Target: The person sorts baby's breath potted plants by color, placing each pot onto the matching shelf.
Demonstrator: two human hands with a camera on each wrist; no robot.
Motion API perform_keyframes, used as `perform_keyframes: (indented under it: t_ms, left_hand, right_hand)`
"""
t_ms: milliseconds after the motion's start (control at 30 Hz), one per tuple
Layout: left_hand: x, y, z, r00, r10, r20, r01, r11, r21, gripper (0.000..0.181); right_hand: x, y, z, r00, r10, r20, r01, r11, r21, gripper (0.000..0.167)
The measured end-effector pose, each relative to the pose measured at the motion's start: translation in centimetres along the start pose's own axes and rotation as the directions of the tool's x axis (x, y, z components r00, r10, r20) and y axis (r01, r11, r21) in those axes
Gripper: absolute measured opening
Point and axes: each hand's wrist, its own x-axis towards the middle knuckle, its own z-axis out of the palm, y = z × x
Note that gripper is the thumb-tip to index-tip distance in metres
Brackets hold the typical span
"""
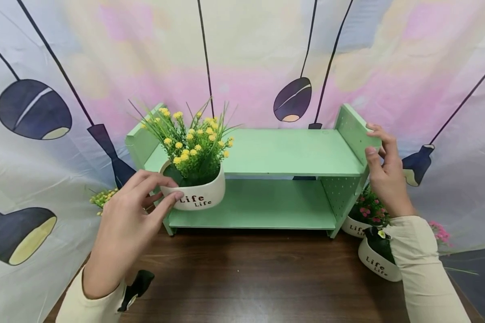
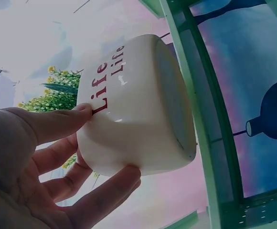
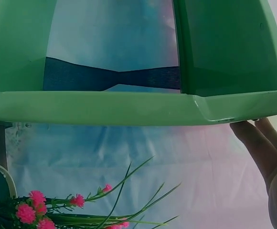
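My left hand (image 1: 135, 215) pinches a white flowerpot (image 1: 204, 193) lettered "Life Life" by its left side, thumb on the front. Yellow flowers (image 1: 194, 143) and thin grass blades rise from the pot. It is held up before the left part of the green two-tier shelf (image 1: 275, 204), overlapping the upper board's front edge. Part of the pot's underside shows in the left wrist view. At the shelf's right end, my right hand (image 1: 388, 175) touches the upper side panel (image 1: 353, 134). In the right wrist view its fingers (image 3: 255, 140) reach the panel's outer side.
Right of the shelf stand two more white pots, one with pink flowers (image 1: 372, 211), the other (image 1: 377, 262) nearer and partly behind my sleeve. More yellow flowers (image 1: 103, 197) show left of the shelf. A patterned curtain (image 1: 246, 54) hangs behind the brown table (image 1: 242, 273).
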Motion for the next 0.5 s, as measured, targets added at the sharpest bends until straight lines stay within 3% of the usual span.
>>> perform_keyframes:
  t_ms: [267, 500]
  left_hand:
    - [0.67, -0.69, 0.26, 1.000, -0.021, 0.008, 0.022, 0.996, -0.085, 0.012]
    - [1.10, -0.75, 0.27, 1.000, -0.021, -0.015, 0.019, 0.995, -0.094, 0.011]
  right_hand:
    - [-0.07, 0.03, 0.10, 1.000, -0.007, 0.004, 0.007, 1.000, 0.002, 0.042]
    - [0.01, 0.20, 0.09, 1.000, -0.028, -0.007, 0.029, 1.000, 0.007, 0.041]
